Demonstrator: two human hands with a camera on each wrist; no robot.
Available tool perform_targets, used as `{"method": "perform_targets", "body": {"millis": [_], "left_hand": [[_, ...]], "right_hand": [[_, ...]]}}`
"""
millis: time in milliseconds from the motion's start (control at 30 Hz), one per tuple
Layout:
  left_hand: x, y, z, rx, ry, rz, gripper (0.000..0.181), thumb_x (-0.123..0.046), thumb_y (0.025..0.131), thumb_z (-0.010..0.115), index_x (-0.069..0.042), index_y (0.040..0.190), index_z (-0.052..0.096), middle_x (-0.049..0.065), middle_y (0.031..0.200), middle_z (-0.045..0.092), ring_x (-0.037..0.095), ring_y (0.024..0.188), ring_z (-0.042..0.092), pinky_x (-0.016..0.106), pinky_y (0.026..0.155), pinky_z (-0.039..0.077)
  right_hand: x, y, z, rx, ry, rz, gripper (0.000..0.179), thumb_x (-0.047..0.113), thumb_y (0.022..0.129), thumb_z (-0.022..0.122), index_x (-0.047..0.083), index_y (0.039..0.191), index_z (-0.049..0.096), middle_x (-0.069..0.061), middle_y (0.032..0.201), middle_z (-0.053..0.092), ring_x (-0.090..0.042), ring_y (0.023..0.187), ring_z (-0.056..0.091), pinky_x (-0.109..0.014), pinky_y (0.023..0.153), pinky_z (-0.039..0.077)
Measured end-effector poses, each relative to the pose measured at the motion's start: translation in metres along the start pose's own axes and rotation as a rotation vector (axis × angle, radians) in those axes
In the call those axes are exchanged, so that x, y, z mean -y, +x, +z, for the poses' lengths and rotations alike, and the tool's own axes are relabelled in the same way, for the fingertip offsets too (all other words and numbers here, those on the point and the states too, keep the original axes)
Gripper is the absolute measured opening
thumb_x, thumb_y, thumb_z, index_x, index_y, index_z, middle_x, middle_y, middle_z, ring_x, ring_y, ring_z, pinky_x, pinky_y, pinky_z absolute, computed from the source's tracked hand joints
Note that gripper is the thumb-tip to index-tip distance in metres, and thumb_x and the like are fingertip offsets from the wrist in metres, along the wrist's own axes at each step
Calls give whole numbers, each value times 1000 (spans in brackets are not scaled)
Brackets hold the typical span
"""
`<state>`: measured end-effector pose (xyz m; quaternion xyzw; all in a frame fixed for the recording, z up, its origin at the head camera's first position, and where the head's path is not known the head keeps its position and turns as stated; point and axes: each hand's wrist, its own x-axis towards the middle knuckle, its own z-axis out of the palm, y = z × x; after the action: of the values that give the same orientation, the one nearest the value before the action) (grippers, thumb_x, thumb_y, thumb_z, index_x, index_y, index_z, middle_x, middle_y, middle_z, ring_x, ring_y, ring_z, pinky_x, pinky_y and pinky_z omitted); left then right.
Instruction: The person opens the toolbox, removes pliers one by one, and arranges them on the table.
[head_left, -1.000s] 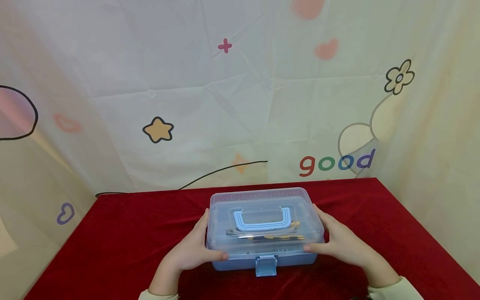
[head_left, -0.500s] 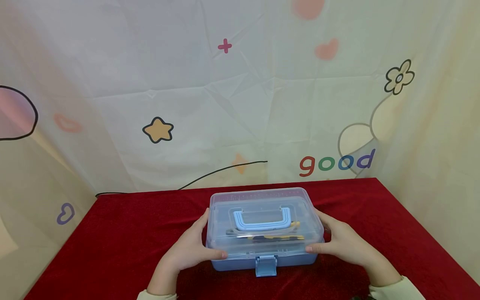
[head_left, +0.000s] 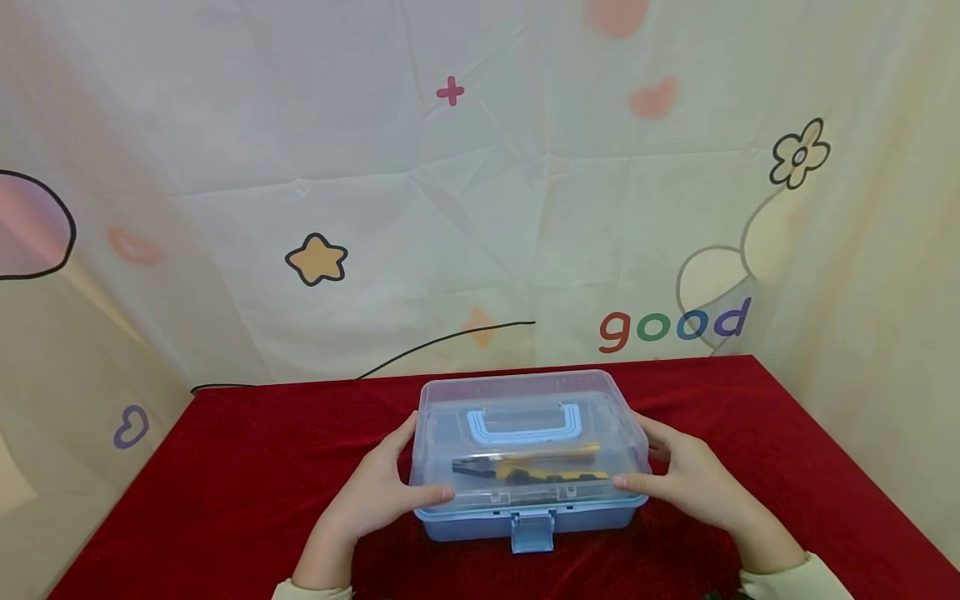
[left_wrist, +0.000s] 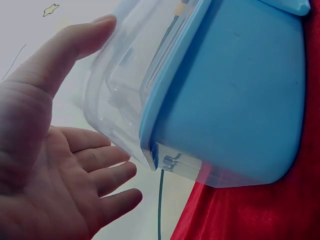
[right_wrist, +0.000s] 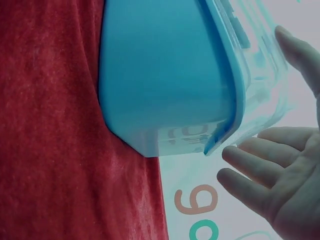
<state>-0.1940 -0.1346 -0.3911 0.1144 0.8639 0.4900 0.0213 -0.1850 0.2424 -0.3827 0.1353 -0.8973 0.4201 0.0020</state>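
Observation:
A toolbox with a blue base (head_left: pixel 588 519) and a clear lid (head_left: pixel 442 437) stands on the red cloth. The lid's front edge is slightly raised off the base rim. Its blue carrying handle (head_left: pixel 525 433) lies folded, and the front latch (head_left: pixel 532 533) hangs down unfastened. Through the lid show pliers (head_left: pixel 525 467) with yellow and black handles. My left hand (head_left: pixel 377 483) spans the lid's left end, thumb at the front corner, other fingers mostly straight. At the right end, my right hand (head_left: pixel 693 479) spans the lid the same way, thumb tip at its front edge.
The red cloth (head_left: pixel 262 483) covers the table around the box. A pale printed curtain (head_left: pixel 480 208) hangs right behind the table's far edge and along both sides.
The lid's front edge has risen slightly and the handle looks more tilted. The pliers show more clearly through the lid. Both thumbs have moved up a little with it.

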Motion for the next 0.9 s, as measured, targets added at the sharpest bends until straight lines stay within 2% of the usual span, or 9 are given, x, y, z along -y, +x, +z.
{"method": "perform_targets", "body": {"millis": [300,633,900], "left_hand": [[-3,0,0,-27,-63,-4,100,-37,65,85,-23,148,31,-4,143,45,25,125,50,46,97,49],[-4,0,-1,-45,-73,14,96,-38,67,84,-26,147,33,-5,145,43,20,131,45,46,106,40],[-3,1,0,-73,-65,14,94,-41,67,83,-27,146,34,-3,146,43,21,134,43,45,107,39]], "right_hand": [[1,-1,2,-53,24,-37,80,35,77,77,9,143,40,-16,130,57,-39,111,60,-48,84,55],[-1,-2,-1,33,104,-76,89,28,75,80,12,147,32,-14,133,54,-37,118,55,-38,83,57],[-6,-1,-4,54,95,-91,93,29,72,81,19,149,29,-10,136,53,-34,120,54,-35,85,56]]}}
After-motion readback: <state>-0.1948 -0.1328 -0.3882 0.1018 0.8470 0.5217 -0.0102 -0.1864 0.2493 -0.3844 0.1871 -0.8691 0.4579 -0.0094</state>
